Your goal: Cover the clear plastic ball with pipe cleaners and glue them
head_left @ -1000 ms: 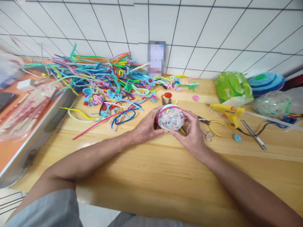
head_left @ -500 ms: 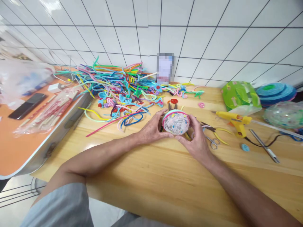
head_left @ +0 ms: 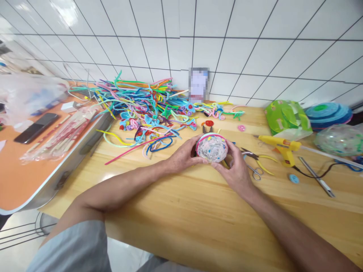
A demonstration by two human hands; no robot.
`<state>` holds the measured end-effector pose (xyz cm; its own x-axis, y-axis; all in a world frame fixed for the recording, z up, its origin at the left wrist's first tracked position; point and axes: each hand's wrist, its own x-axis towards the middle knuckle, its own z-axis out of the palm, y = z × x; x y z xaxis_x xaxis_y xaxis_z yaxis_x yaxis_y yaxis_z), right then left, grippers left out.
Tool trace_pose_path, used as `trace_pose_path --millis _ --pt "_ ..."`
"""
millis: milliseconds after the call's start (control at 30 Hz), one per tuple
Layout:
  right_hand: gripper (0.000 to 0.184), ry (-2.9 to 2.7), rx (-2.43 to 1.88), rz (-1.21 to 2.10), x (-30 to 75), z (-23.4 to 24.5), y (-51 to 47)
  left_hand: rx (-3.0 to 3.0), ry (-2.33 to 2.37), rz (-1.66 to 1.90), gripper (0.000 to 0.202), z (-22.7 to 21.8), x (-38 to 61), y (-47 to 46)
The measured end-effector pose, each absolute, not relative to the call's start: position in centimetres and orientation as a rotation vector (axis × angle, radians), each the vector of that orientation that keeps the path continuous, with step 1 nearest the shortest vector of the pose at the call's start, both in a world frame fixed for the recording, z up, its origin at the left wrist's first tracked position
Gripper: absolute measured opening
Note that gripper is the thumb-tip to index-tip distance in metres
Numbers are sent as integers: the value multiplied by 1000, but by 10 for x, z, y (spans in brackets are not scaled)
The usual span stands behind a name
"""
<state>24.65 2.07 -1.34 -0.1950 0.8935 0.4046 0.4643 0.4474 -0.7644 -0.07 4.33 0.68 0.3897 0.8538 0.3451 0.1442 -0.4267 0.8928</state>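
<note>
Between my two hands is a small rounded bowl-like piece [head_left: 212, 148], greyish white with coloured specks and a pink and pale green rim. My left hand [head_left: 188, 154] wraps its left side, the thumb along the lower edge. My right hand [head_left: 234, 166] grips the right side, its thumb near the left one. Pliers, mostly hidden, lie behind the piece, with dark jaws [head_left: 207, 129] showing above it. To the right of my right hand are yellow-handled pliers [head_left: 265, 160] and small scissors [head_left: 256, 173].
A tangled heap of pipe cleaners [head_left: 147, 98] lies along the wall, a phone [head_left: 199, 85] leaning behind it. To the right are a yellow glue gun [head_left: 283, 147], a utility knife [head_left: 317, 177], a blue disc [head_left: 294, 178] and a green tissue pack [head_left: 287, 118]. An orange table [head_left: 17, 177] adjoins on the left.
The view has shifted slightly, so everything sits a little lower. Both hands keep the same hold on the bowl-like piece.
</note>
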Motion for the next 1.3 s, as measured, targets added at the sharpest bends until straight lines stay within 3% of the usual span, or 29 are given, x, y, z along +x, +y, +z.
trace_pose_path --millis 633,833,1033,1300 --pt "85 -1889 -1114 440 248 -11 22 1839 807 1088 97 1 -2 46" --pt "91 -1883 -1127 386 251 -15 22 1824 894 1084 111 4 -5 40" --pt "80 -1955 -990 253 248 -6 21 1873 843 1158 85 -10 -7 45" --pt "78 -1960 -1020 265 246 -5 20 1813 860 1093 86 0 -10 40"
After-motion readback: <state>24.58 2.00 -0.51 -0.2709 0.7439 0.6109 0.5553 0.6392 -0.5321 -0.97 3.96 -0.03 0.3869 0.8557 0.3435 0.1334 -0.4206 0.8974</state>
